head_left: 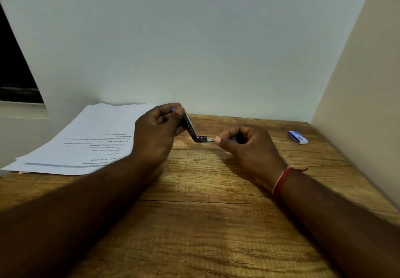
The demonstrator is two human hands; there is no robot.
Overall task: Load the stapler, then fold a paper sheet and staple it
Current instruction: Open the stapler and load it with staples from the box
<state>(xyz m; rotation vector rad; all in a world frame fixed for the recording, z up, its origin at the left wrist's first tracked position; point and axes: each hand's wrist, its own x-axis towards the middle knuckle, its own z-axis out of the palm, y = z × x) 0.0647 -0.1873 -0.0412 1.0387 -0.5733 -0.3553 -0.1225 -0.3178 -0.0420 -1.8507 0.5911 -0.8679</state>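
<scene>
- The stack of printed paper sheets (86,139) lies flat at the left of the desk (194,223), near the left forearm. No sheet is folded yet.
- The left hand (154,135) is curled, thumb and fingers pinching the tip of the stapler's raised top arm and holding it tilted up.
- The stapler (191,126) sits between the hands, low over the desk and hinged wide open, so loading looks like the step in hand.
- The right hand (246,145) is curled tight, thumb and forefinger gripping the low metal end. I cannot tell whether it also holds staples.
- The staple box (298,137) lies well apart on the right. Next, a strip must seat straight in the channel before the top arm closes.
</scene>
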